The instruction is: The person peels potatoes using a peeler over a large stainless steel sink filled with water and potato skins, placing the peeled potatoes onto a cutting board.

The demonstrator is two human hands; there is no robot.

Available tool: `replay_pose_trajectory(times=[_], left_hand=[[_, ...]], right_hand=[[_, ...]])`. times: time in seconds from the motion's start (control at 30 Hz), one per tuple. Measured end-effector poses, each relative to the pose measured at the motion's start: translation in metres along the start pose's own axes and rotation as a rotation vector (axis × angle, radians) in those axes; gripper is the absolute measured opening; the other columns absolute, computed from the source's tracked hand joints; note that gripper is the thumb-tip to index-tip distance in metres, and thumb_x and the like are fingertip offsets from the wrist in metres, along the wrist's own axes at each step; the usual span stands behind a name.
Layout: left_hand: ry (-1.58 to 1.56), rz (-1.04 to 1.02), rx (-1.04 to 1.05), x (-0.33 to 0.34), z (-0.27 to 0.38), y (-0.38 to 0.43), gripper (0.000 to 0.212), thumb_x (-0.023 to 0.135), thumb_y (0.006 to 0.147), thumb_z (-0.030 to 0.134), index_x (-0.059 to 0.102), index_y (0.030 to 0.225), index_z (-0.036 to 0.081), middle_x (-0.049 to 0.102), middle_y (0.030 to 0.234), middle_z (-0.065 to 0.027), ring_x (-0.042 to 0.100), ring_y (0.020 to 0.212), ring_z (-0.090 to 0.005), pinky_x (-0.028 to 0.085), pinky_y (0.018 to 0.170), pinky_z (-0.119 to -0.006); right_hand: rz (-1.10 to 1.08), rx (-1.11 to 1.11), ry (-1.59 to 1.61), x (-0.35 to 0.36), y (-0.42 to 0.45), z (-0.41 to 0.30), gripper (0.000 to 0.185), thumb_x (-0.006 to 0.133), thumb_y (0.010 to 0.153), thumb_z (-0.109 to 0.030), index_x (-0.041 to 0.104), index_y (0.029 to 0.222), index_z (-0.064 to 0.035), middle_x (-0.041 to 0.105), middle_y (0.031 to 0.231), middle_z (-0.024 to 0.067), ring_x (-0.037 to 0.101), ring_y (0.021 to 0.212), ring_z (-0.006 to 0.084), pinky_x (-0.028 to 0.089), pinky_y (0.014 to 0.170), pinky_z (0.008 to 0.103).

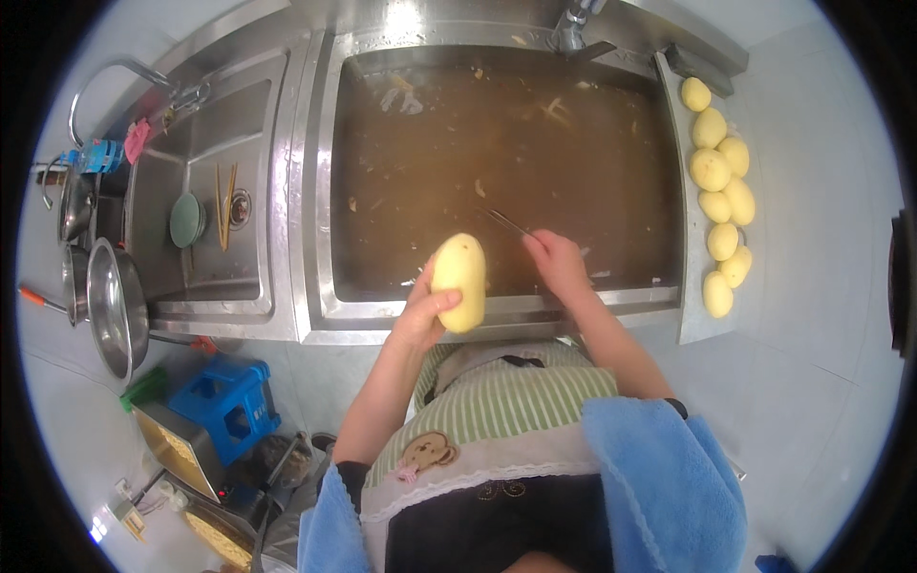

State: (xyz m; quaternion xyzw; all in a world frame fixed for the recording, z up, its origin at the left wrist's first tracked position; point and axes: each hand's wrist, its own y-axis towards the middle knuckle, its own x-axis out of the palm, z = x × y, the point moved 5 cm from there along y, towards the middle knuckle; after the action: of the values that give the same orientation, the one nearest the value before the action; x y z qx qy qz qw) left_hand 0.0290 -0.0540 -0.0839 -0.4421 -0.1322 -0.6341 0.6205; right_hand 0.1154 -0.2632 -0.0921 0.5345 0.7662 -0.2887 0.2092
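Note:
My left hand (423,315) grips a large peeled potato (462,283), held upright over the front rim of the sink. One small dark spot shows near the potato's top end. In my right hand (559,261) is a thin metal tool (505,220), probably a peeler, its tip pointing up and left above the water. Both hands are apart, with the tool not touching the potato. Below them, the large steel sink (326,215) holds murky brown water (609,179) with bits of peel (555,111) floating in it.
Several peeled potatoes (711,170) line the steel ledge at right. A faucet (571,32) stands at the back. The left sink basin (215,276) holds stacked green bowls (186,220) and chopsticks (226,208). Steel bowls (114,308) sit further left, above a blue plastic stool (226,408).

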Motion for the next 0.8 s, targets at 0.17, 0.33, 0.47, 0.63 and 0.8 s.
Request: replay_pose_trajectory(times=[0.17,0.33,0.47,0.63,0.8], left_hand=[[0.076,0.005,0.049,0.011,0.027,0.003,0.082,0.079,0.073,0.024,0.038,0.142,0.007,0.057,0.126,-0.0149,0.06,0.111,-0.0273,0.053,0.092,-0.04],[0.053,0.1,0.029,0.014,0.026,0.001,0.086,0.079,0.072,0.015,0.036,0.146,0.005,0.053,0.131,-0.0085,0.05,0.123,-0.0228,0.041,0.105,-0.038],[0.038,-0.001,-0.004,0.013,0.008,-0.001,0.086,0.078,0.072,0.015,0.036,0.146,0.005,0.053,0.132,-0.0089,0.05,0.124,-0.0227,0.041,0.106,-0.038],[0.103,-0.013,0.054,0.024,0.012,-0.003,0.084,0.077,0.072,0.012,0.037,0.145,0.006,0.052,0.133,-0.0087,0.05,0.124,-0.0219,0.043,0.104,-0.037],[0.495,0.06,0.179,0.043,0.023,-0.011,0.084,0.082,0.065,0.012,0.042,0.139,0.006,0.053,0.126,-0.0092,0.051,0.118,-0.0215,0.043,0.101,-0.035]], right_hand=[[0.008,0.099,0.065,-0.009,-0.012,-0.015,0.025,0.059,0.096,-0.029,0.069,0.098,-0.0065,0.064,0.073,0.0134,0.061,0.063,0.0286,0.048,0.061,0.0368],[0.035,-0.06,0.272,-0.02,-0.03,-0.079,0.021,0.06,0.096,-0.027,0.068,0.1,-0.0069,0.065,0.074,0.0126,0.062,0.065,0.0259,0.048,0.061,0.0338],[0.151,-0.152,0.065,-0.026,-0.013,-0.056,0.022,0.059,0.096,-0.027,0.066,0.096,-0.0065,0.063,0.071,0.0147,0.061,0.063,0.0316,0.048,0.058,0.0367],[0.159,0.017,0.116,-0.05,-0.013,-0.039,0.025,0.058,0.097,-0.029,0.065,0.094,-0.0046,0.058,0.065,0.0148,0.059,0.057,0.0299,0.045,0.055,0.0384],[-0.019,-0.214,0.218,-0.049,-0.036,-0.071,0.023,0.062,0.095,-0.027,0.065,0.092,-0.0042,0.061,0.067,0.0135,0.06,0.06,0.0256,0.047,0.06,0.0355]])
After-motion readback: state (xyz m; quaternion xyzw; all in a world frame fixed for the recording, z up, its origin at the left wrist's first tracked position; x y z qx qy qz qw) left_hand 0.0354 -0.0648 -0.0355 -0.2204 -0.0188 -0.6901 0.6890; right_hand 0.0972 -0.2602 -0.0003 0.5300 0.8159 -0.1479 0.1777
